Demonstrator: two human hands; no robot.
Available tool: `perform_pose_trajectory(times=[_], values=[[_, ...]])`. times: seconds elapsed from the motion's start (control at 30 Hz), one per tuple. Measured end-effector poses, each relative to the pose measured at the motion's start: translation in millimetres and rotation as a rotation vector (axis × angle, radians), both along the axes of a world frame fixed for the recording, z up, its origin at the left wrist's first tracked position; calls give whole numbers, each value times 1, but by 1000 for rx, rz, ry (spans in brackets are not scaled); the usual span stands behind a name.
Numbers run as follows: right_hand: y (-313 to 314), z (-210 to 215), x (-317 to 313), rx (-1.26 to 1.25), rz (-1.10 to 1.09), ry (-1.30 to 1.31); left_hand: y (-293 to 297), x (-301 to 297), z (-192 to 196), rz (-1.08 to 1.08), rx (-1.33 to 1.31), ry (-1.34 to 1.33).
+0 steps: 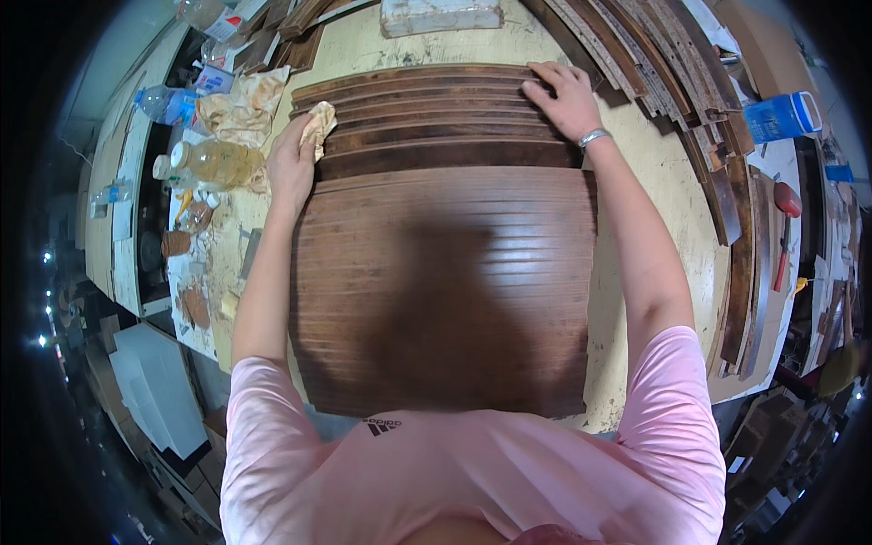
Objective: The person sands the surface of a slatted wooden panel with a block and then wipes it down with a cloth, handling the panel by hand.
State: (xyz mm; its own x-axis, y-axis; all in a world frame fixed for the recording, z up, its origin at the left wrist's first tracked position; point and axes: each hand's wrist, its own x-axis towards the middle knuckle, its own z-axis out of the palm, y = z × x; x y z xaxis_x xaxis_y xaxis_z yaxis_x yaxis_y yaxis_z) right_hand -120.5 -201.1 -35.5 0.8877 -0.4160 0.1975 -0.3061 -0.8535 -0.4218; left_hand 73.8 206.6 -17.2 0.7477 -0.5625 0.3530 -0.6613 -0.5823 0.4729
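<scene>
A row of dark brown wooden strips [445, 133] lies across the pale yellow table, with narrow gaps between several of them. Nearer to me, more brown strips sit side by side as a broad wooden panel [363, 254], partly in my shadow. My left hand [291, 163] is closed around a crumpled, stained cream cloth [318, 127] at the left ends of the far strips. At their right ends my right hand [563, 100] rests with fingers spread on the farthest strips, holding nothing. A silver bracelet circles that wrist.
On the left stand a jar of yellowish liquid [222, 163], a plastic bottle [168, 104] and a stained rag [243, 104]. Stacked wooden strips [654, 54] line the right side, near a blue jug [781, 118] and a red-handled tool [786, 213]. A whitish block [440, 18] lies at the far edge.
</scene>
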Motion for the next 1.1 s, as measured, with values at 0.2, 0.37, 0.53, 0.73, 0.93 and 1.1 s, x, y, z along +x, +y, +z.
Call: perform_pose_trajectory(times=[0.2, 0.37, 0.53, 0.73, 0.93, 1.1], values=[[9, 6, -12, -81, -83, -31, -99, -1, 65, 3, 388, 311], [16, 11, -10, -48, -76, -87, -211, 107, 43, -199, 219, -6], [29, 15, -1, 10, -28, -97, -297, 171, 4, -157, 385, 9], [23, 18, -12, -25, -80, -60, -313, 128, -13, -27, 388, -48], [24, 13, -8, -30, -58, -77, -272, 84, -4, -71, 392, -98], [19, 17, -14, -17, -37, -68, -241, 38, 11, -135, 460, 13]])
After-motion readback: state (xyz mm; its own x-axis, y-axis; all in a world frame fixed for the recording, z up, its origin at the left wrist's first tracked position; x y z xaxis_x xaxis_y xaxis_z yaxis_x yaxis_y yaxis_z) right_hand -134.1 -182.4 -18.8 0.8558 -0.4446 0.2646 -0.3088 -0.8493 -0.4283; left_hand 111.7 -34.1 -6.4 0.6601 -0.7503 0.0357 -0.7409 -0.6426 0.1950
